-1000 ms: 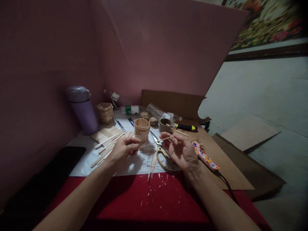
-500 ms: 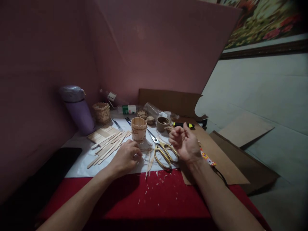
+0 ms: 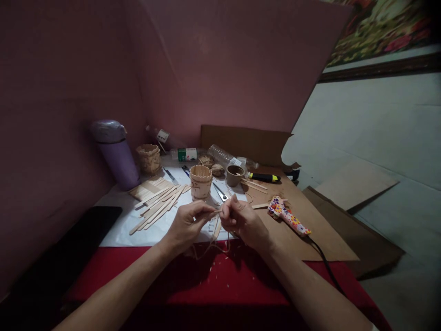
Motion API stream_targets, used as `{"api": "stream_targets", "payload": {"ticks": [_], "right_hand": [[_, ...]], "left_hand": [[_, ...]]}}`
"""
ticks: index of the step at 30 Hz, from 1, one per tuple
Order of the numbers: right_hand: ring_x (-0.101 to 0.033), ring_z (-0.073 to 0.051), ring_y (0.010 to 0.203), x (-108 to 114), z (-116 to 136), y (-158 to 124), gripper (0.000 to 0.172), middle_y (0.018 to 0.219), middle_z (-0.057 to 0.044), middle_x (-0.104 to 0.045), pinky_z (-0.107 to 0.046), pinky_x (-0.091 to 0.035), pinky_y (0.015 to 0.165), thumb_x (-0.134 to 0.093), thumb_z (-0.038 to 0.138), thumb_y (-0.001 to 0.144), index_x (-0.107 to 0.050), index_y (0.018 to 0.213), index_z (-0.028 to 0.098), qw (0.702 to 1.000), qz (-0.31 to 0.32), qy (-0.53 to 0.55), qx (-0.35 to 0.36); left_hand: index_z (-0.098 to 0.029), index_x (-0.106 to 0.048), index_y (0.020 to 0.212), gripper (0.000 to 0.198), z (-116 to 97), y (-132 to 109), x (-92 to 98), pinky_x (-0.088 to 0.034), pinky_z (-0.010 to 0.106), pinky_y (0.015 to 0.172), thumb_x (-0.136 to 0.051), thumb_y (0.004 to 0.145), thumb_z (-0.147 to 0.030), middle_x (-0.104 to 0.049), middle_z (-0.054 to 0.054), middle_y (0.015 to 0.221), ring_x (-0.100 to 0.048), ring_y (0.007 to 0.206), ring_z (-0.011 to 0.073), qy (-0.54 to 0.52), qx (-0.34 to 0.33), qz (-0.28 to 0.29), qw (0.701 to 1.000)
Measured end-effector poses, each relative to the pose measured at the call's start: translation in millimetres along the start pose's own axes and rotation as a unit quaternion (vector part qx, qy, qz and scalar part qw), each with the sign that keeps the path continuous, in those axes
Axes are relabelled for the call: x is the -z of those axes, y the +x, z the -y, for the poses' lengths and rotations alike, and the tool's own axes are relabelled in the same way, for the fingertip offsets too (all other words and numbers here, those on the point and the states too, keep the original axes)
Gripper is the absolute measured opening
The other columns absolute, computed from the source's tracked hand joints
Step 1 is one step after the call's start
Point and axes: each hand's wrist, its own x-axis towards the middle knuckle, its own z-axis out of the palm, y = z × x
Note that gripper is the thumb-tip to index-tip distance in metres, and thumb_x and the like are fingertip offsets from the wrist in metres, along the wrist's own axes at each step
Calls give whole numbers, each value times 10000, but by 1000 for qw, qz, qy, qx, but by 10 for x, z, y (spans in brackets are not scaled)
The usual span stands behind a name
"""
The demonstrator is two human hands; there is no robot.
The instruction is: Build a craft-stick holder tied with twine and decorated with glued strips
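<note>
Between my two hands runs a piece of twine (image 3: 210,252), its loose length looping down over the red cloth. My left hand (image 3: 188,223) pinches it between thumb and fingertips. Curled close beside it, my right hand (image 3: 244,220) grips the twine too. Just beyond them stands a small cup covered in wooden sticks (image 3: 200,184), upright on white paper. Scissors (image 3: 220,192) lie behind my right hand, which hides their handles. Flat craft sticks (image 3: 160,207) are fanned out to the left.
A flower-patterned glue gun (image 3: 287,217) with a black cord lies on cardboard (image 3: 320,243) at right. Behind are a brown pot (image 3: 235,175), a yellow-black cutter (image 3: 264,177), balls of twine (image 3: 217,170), plastic bottles (image 3: 222,155), a second stick-covered cup (image 3: 149,159) and a purple tumbler (image 3: 119,161).
My right hand has moved left from over the cardboard to meet my left hand, uncovering the glue gun. Both hands now hold the twine together, over the scissors' handles.
</note>
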Motion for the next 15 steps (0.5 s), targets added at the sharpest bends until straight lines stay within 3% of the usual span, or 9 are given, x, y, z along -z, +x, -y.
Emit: {"api": "stream_targets", "payload": {"ticks": [4,7,11,15], "right_hand": [[-263,-69,459,13,-36,23,298,559,59,-403,-215,-179,440,-627,466,774,-522,720,192,993,-38,-95,50],[-385,-93,541,29,-66,33,190,630,28,-499,-224,-276,495,-641,371,781,-609,794,184,957,-71,-259,111],[-430,-110,581,54,-102,29,204,641,6,-551,-238,-319,540,-581,350,837,-652,756,176,900,-83,-403,145],[-442,-109,568,70,-112,26,214,630,6,-565,-234,-333,533,-592,358,831,-636,732,174,883,-100,-438,136]], "left_hand": [[-145,-672,717,169,-6,12,2,-384,210,486,-617,788,-287,-594,3,563,-478,512,96,-26,82,-2,996],[-143,-662,653,206,3,18,15,-354,197,458,-635,762,-315,-560,-9,508,-448,480,87,-15,113,-17,993],[-143,-662,669,203,46,4,9,-342,186,431,-579,789,-285,-562,-4,528,-431,455,78,-20,111,-9,994],[-145,-682,701,136,70,3,-19,-357,195,421,-620,735,-262,-552,-9,491,-448,429,87,-53,148,-19,987]]}}
